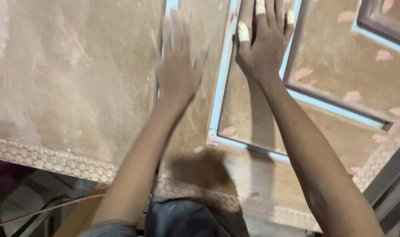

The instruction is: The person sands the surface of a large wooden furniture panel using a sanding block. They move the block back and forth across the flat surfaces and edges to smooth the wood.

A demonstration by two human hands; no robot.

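Head view, looking straight down over two bare forearms. Nearest: dark cloth point(195, 219) at the bottom edge, plus a thin orange cord point(37, 210) off to the near left. Just beyond, a woven checkered border strip point(46, 159) running along the near edge of a big dusty brown panel point(68, 74). Further out, left hand point(177, 66) flat on the panel, fingers spread wide, motion-blurred, holding nothing, sitting right beside the light blue groove line point(217, 92). Right hand point(265, 41) further away and to the right, palm down, fingers apart, pressed on the recessed brown section between the blue-edged frames, white tape on a fingertip point(243, 31) and a couple more at the far edge. Pale pink filler patches point(303, 73) dotted over the recessed parts on the right, far side. Grey metal bar point(386, 173) at the near right.
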